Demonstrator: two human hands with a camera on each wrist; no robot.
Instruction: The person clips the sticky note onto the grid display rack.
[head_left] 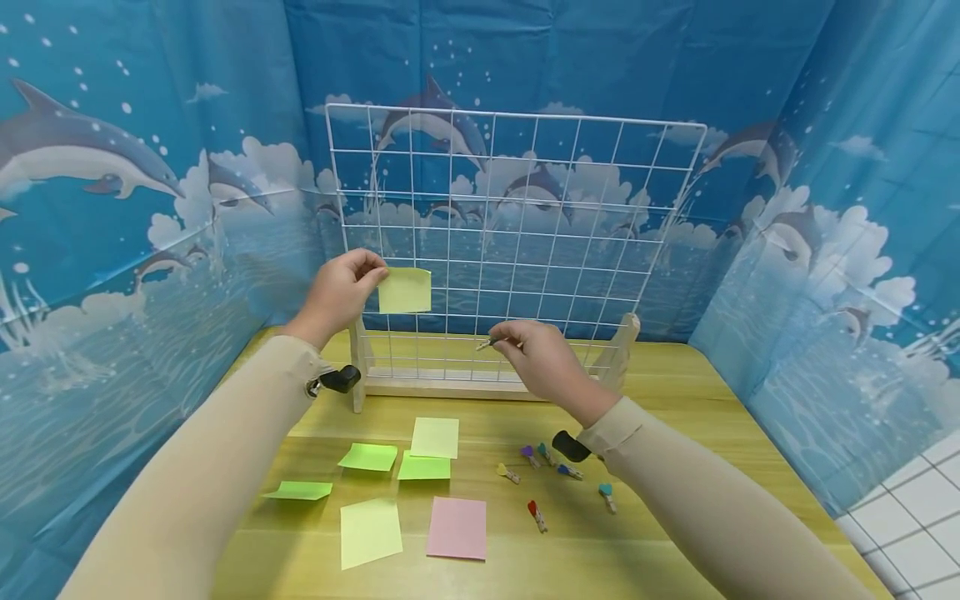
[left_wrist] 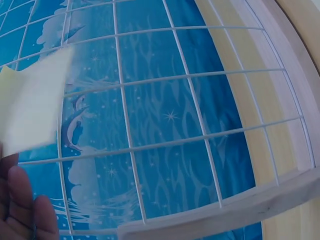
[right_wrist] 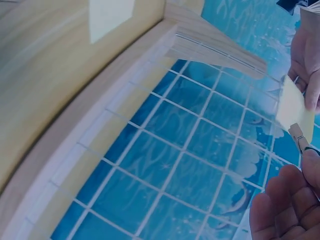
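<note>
My left hand (head_left: 342,287) pinches a pale yellow sticky note (head_left: 405,291) by its upper left corner, holding it up at the left part of the white wire grid (head_left: 510,242). Between thumb and fingers of my right hand (head_left: 546,360) is a small wooden clothespin (head_left: 485,343), its jaw end pointing left toward the note. In the right wrist view the clothespin (right_wrist: 297,135) appears in front of the note (right_wrist: 294,106), but whether they touch cannot be told. The left wrist view shows the note (left_wrist: 37,102) before the grid wires, with fingertips (left_wrist: 21,187) below it.
Wooden feet and a base bar (head_left: 450,388) support the grid. On the table lie green notes (head_left: 368,457), yellow notes (head_left: 371,533) and a pink note pad (head_left: 457,528). Several clothespins with coloured hearts, one red (head_left: 537,516), lie right. Dolphin-printed curtains (head_left: 180,250) surround the table.
</note>
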